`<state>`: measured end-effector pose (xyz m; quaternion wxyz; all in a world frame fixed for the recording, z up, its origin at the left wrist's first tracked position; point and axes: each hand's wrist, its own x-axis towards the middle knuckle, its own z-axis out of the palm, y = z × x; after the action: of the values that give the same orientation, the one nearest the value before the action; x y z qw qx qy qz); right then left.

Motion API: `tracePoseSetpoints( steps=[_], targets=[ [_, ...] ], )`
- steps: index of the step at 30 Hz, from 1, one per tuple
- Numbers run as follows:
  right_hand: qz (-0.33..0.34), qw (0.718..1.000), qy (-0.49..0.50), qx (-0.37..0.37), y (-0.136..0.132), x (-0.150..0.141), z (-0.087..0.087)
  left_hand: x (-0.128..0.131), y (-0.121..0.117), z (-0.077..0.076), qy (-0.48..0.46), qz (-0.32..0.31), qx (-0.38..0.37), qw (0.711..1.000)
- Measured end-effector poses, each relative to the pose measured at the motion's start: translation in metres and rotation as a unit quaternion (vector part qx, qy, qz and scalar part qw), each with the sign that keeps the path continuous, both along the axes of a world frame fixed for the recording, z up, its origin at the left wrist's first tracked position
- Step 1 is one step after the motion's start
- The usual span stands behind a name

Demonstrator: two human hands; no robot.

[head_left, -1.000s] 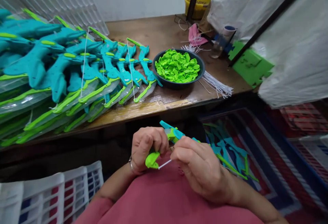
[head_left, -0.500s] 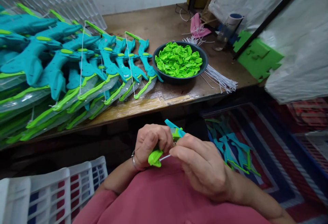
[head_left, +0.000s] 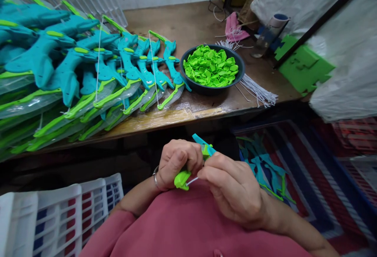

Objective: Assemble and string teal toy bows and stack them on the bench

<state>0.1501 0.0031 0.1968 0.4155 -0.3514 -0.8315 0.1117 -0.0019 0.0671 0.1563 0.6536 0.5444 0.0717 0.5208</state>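
Close to the front of the shirt, my left hand [head_left: 180,162] is closed around a toy bow [head_left: 180,180]. A lime-green end of it sticks out below the fingers, and a teal part shows above; the rest is hidden by my hands. My right hand [head_left: 232,186] pinches a white string [head_left: 193,181] that runs from the green end. Its thumb and forefinger sit near my left fingers.
Finished-looking teal and green toy bows [head_left: 129,68] are piled on the wooden table [head_left: 159,21]. Beside them stands a dark bowl [head_left: 242,68] of green pieces, with white strings [head_left: 260,91] nearby. A white plastic crate [head_left: 55,210] is at lower left; more teal parts [head_left: 269,170] lie at right below.
The view has shifted slightly, so the table things appear a little further right and higher. Both hands keep the same grip on the bow and string.
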Motion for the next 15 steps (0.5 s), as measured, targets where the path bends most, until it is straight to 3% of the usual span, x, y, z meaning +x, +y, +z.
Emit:
tracePoseSetpoints(
  steps=[11,15],
  targets=[
    [0.015,1.000,-0.022,0.012,-0.0007,-0.0079,-0.0003,-0.0033,-0.0011,0.0011,0.008,-0.003,-0.006,1.000],
    [0.020,0.999,-0.023,0.016,0.0019,-0.0099,-0.0033,-0.0005,-0.0029,0.0035,0.025,0.039,-0.050,0.998]
  ],
)
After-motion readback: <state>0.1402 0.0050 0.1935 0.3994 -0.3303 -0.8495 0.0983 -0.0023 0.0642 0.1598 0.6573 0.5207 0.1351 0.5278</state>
